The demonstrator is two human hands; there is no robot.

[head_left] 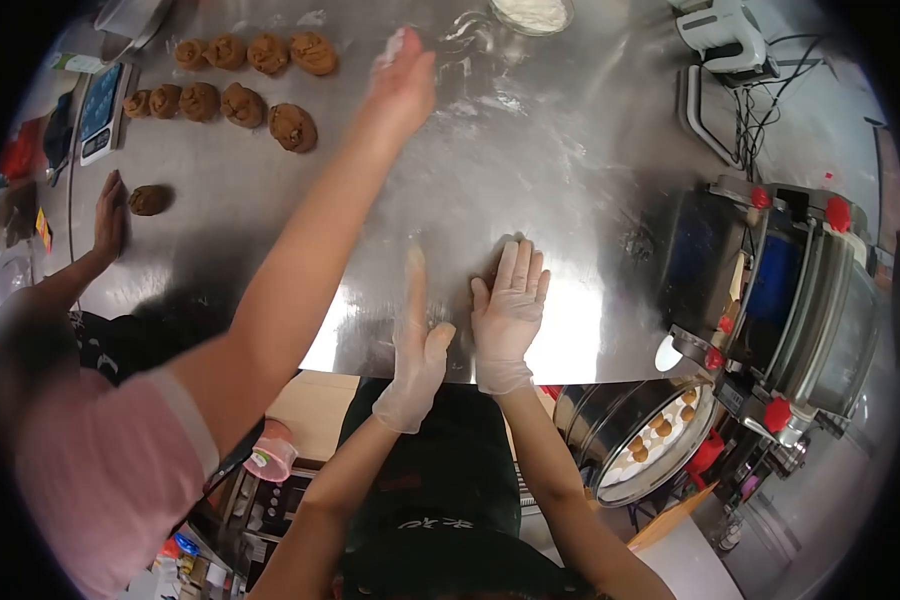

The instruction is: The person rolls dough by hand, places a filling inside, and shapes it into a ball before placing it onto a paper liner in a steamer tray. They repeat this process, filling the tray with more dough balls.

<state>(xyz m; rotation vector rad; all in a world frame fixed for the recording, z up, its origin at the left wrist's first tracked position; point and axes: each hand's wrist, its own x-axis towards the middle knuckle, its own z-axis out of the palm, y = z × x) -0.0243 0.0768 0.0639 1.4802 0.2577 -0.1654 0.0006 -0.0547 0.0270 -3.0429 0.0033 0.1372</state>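
My left hand [418,355], in a clear plastic glove, is held thumb side up over the front of the steel table [560,180]. Its fingers stretch forward and the thumb points off to the right; nothing is in it. My right hand [511,318], gloved the same way, is spread palm down at the table's front, beside the left one, with its thumb apart from the fingers. The hands do not touch each other. Smears of white powder mark the steel beyond them.
A co-worker's forearm [310,225] reaches across from the left, with their other hand [110,218] by a brown lump [150,200]. Several brown dough lumps [268,54] sit in rows. A digital scale [102,112], flour bowl [533,12] and roller machine [795,290] stand around.
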